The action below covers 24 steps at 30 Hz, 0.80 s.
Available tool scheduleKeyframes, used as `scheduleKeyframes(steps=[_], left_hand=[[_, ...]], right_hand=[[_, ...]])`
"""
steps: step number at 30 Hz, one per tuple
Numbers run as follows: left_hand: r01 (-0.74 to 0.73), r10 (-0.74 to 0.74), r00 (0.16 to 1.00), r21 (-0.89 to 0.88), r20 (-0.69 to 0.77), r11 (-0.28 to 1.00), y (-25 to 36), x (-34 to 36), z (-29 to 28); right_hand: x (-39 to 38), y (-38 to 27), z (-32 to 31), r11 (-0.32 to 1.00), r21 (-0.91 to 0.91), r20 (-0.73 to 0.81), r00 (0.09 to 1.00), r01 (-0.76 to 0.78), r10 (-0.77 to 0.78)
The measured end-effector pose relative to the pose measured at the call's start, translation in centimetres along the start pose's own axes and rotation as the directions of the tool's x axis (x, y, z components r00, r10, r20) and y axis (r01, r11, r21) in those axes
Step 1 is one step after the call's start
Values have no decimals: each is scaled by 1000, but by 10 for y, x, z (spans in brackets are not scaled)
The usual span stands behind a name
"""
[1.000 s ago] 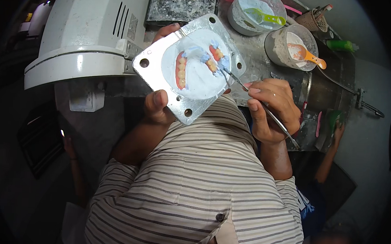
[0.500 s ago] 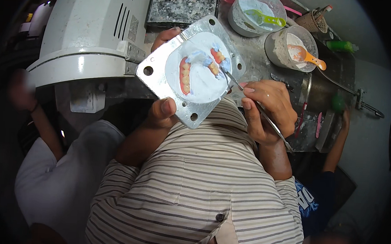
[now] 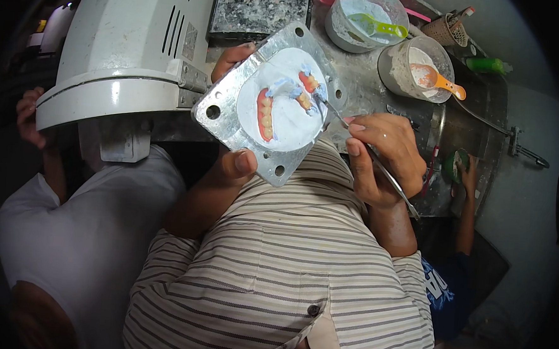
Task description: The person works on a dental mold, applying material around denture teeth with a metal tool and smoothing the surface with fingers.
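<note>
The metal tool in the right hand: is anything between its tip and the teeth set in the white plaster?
Nothing visible is in the way. The right hand holds the thin metal tool, and its tip already reaches the teeth in the white plaster of the metal plate, which the left hand holds.

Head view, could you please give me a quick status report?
Left hand grips square metal flask. Right hand works thin metal pick at pink denture teeth.
</note>
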<state>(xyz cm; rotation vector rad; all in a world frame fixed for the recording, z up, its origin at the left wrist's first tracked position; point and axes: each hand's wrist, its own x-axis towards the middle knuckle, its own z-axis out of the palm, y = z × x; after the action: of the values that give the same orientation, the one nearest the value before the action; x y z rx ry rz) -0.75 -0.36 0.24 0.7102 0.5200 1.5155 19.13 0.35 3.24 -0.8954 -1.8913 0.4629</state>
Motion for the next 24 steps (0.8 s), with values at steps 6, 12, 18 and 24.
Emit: scheduleKeyframes(steps=[6,12,18,24], left_hand=[[311,-294,946,-128,136,942,21,5,-6],[569,-411,819,-649,400,504,4,8,-40],[628,-510,766,-625,392,463,2,6,-34],[588,-479,799,-643,364,491,-2,7,-35]], right_hand=[[5,9,-8,978,206,-120,991,-24,50],[12,19,-5,976,215,20,1000,-28,24],[14,20,-6,983,147,141,982,108,-129],[11,21,-7,980,141,161,973,140,-163]])
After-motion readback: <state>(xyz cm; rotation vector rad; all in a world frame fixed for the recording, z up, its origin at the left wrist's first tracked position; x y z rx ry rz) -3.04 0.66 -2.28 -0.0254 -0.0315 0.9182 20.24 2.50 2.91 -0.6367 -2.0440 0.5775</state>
